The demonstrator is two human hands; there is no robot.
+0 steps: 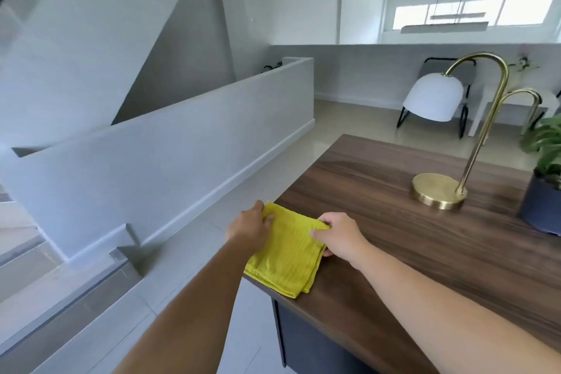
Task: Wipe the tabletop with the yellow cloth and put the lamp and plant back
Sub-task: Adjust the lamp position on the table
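A folded yellow cloth [285, 255] lies at the left edge of the dark wooden tabletop [409, 240], partly overhanging it. My left hand [250, 226] grips the cloth's far left corner. My right hand [340, 235] pinches its far right corner and side. A brass lamp [440, 190] with a curved neck and white shade stands on the tabletop at the right. Beside it, at the right frame edge, a green plant in a dark blue pot [542, 206] also stands on the table, partly cut off.
Left of the table a pale floor runs along a low grey wall [170, 143] by a stairwell. Behind the table stand a chair [464, 100] and a white side table. The table's dark cabinet front [309, 340] drops below the near edge.
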